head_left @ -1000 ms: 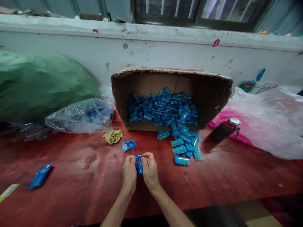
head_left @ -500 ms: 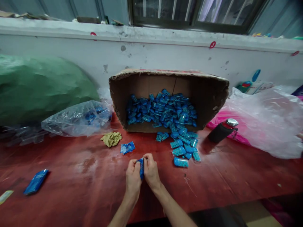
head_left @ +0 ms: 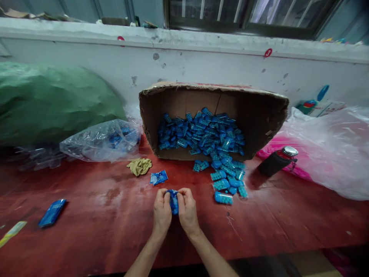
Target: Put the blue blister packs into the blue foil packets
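Observation:
My left hand [head_left: 163, 209] and my right hand [head_left: 186, 207] pinch a blue packet [head_left: 173, 202] between them, one at each side, above the red table [head_left: 115, 227]. Just behind my hands lies a small flat blue packet [head_left: 158, 177], with a crumpled yellow-green cloth [head_left: 139, 166] to its left. Small blue-capped containers [head_left: 201, 130] fill the bottom of a cardboard box [head_left: 265, 119] lying on its side. Several of them [head_left: 223, 198] have spilled onto the table, right of my right hand. Another blue packet [head_left: 52, 213] rests far to the left.
A dark bottle [head_left: 273, 163] with a silver cap leans at the right, before pink and clear plastic bags [head_left: 331, 150]. At the left are a big green sack [head_left: 57, 104] and a clear bag [head_left: 98, 142] with blue items. A yellow strip [head_left: 13, 233] lies near the left edge.
My hands have moved slightly apart, and the blue packet between them shows wider than before. The whole view has shifted a little.

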Demonstrator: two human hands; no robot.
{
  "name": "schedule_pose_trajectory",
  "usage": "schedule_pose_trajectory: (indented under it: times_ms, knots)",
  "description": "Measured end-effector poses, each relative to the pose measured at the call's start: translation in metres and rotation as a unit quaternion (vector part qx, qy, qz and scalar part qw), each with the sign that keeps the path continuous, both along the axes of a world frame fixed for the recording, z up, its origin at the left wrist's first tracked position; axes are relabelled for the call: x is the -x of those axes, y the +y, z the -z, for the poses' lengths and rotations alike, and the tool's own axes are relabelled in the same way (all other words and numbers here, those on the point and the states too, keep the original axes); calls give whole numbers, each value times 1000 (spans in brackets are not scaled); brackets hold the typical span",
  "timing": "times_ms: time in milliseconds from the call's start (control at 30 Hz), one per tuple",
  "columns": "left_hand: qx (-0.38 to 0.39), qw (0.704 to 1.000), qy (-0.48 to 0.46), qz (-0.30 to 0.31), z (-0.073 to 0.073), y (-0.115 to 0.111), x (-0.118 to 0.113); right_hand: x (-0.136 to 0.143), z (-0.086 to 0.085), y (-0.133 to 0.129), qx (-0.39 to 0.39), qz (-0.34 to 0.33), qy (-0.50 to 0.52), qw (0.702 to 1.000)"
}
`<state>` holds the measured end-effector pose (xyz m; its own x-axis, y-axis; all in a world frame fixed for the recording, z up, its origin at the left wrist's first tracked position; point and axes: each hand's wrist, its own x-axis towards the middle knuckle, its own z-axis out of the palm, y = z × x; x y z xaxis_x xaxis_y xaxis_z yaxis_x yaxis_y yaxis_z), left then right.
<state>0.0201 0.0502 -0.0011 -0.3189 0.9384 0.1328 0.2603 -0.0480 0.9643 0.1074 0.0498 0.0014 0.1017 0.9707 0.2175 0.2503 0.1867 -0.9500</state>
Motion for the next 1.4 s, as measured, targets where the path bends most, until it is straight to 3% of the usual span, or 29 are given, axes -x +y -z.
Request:
schedule_pose_trajectory:
  times_ms: [100,300,433,667,800,867,933,1033,1100,1267,1400]
  knots:
    - [-1,1000,7,-3,-4,-1,-2,2,-5,0,-24,-46,-40,998]
    - [-31,999,31,25,-5,-10,-4,1,10,8,38,37,65,996]
    - [9,999,44,12,5,0,7,-2,18,6,86,21,107,990]
    - [21,996,71,52,14,38,14,-15,16,42,86,-49,-9,995]
    - [36,991,117,44,21,42,15,-13,16,44,53,-62,-112,990]
    - [52,974,217,51,19,37,14,-11,15,36,54,-67,-157,984]
    - [83,928,356,66,15,29,13,-8,15,26,63,-63,-253,963]
    - [123,854,497,99,13,17,14,-10,16,16,58,-61,-433,897]
    - [115,827,537,119,17,10,17,-14,19,13,42,-72,-487,869]
    - [79,819,553,132,34,1,27,-24,21,13,31,-129,-495,859]
    - [79,832,530,146,35,-1,31,-29,14,14,52,-171,-481,859]
